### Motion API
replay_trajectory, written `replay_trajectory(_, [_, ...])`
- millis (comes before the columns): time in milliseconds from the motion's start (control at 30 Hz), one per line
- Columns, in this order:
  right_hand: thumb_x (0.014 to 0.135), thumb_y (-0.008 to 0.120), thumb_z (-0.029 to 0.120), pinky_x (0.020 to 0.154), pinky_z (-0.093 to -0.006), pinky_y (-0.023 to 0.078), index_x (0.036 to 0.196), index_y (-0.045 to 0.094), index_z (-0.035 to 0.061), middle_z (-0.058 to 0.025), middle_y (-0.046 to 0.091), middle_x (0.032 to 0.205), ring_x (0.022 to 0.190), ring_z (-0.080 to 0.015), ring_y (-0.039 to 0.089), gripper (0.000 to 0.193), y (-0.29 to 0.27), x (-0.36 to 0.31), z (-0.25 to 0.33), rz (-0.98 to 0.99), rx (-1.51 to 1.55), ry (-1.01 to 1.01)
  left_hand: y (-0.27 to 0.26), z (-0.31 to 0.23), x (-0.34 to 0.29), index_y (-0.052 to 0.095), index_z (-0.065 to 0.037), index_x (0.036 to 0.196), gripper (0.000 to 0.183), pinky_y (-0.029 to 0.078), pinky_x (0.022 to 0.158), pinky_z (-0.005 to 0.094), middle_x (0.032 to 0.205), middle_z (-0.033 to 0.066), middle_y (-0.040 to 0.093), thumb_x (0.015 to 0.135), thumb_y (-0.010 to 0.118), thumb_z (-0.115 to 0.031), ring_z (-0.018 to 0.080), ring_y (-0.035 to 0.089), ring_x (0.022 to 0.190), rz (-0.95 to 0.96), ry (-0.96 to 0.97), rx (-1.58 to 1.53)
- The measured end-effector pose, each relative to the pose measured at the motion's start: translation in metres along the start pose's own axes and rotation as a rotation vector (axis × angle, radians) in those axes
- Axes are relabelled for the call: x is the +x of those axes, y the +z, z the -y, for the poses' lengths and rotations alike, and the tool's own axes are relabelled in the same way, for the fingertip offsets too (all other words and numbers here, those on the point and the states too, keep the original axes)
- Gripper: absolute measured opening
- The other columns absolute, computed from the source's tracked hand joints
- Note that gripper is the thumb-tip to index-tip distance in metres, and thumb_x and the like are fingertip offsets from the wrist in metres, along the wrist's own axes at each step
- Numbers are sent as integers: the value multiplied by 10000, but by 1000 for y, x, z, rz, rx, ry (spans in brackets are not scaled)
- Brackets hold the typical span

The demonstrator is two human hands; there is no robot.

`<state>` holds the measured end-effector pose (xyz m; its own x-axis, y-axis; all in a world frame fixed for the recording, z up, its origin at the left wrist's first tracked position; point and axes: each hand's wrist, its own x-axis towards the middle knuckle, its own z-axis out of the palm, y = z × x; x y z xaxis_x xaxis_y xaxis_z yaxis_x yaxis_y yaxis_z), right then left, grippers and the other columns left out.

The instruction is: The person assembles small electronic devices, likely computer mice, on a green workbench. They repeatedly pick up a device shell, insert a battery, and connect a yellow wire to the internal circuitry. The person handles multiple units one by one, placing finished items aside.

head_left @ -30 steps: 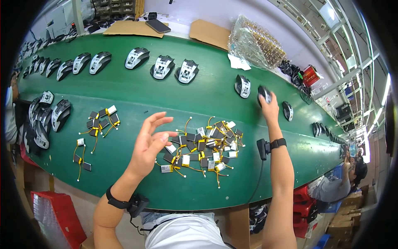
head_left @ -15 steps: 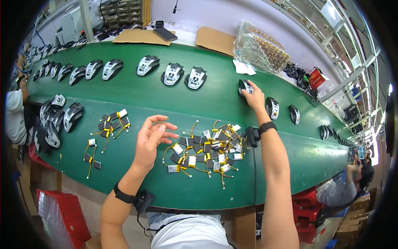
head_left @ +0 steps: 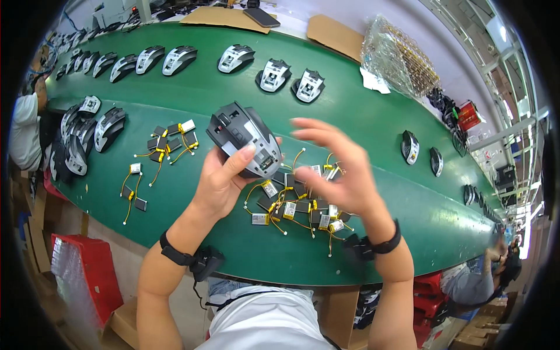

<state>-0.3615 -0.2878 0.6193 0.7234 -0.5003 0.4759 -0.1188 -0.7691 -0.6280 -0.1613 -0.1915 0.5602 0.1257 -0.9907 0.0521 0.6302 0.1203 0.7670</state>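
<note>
A black and silver computer mouse [head_left: 248,137], its top cover off so the inner frame shows, is held above the bench by my left hand [head_left: 223,179]. The thumb presses on its near side and the fingers pass underneath. Just to the right, my right hand [head_left: 344,166] is apart from the mouse, fingers spread, with nothing in it. Beneath both hands lies a pile of small battery packs [head_left: 290,210] with yellow tape and thin wires ending in white plugs; the right hand hides part of it. A smaller group of battery packs [head_left: 166,143] lies to the left.
More open mice [head_left: 274,76] stand in a row along the green bench [head_left: 373,125]. A heap of mice [head_left: 79,140] sits at the left. Cardboard sheets [head_left: 333,36], a phone [head_left: 261,17] and a plastic-wrapped bundle [head_left: 399,55] lie along the back. People sit at both ends.
My right hand has come back from the far right of the bench, and the mouse it held is now in my left hand. The view has shifted slightly.
</note>
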Motion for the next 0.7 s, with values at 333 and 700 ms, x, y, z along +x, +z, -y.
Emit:
replay_trajectory(333, [747,765,12,812,-327,525,1101,667,48,-92,703,1091,992,-239,656,369,-27,-87,-29,42,-106,324,-2,6,-4,417,9,1381,526,551,947,471,1278,263,587,950,609,-224,383,644,1118,54,-80,-14])
replay_trajectory(700, [794,739,12,718,-323,515,924,738,47,-65,735,852,766,-211,675,135,14,-86,-14,-172,-109,224,1,7,-5,337,-41,1472,653,482,1017,517,1443,253,456,933,561,-335,422,547,1250,163,-169,-96])
